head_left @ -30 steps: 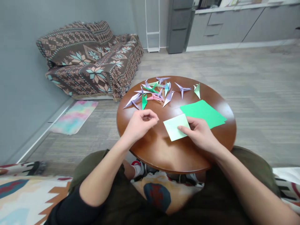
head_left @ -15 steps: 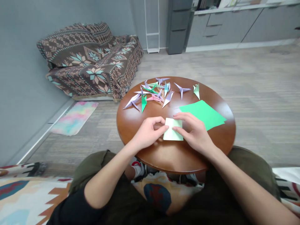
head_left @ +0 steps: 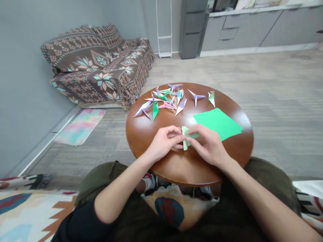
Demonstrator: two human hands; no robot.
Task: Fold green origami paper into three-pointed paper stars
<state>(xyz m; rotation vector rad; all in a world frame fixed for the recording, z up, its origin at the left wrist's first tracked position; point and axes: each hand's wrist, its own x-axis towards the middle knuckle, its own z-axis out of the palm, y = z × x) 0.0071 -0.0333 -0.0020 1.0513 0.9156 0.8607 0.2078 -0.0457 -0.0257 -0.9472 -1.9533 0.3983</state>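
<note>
A piece of pale green origami paper point(head_left: 185, 145), partly folded, is held just above the near part of the round table. My left hand point(head_left: 166, 142) pinches its left side between thumb and fingers. From the right, my right hand point(head_left: 207, 143) grips the same paper with thumb and index finger, and covers part of it. The paper is turned so that a narrow, layered edge faces me, with a flap opening toward the right. Beyond my right hand lie flat sheets of bright green paper point(head_left: 219, 123).
Several folded paper cranes point(head_left: 165, 97) in purple, green and pink cluster on the far left of the brown table point(head_left: 141, 134). A pale green crane point(head_left: 211, 98) stands farther right. Behind are a draped sofa point(head_left: 101, 67) and grey cabinets point(head_left: 244, 28). My knees flank the table.
The pale green paper, earlier a flat square facing up, is now turned on edge with its layers spreading. My hands have come closer together around it.
</note>
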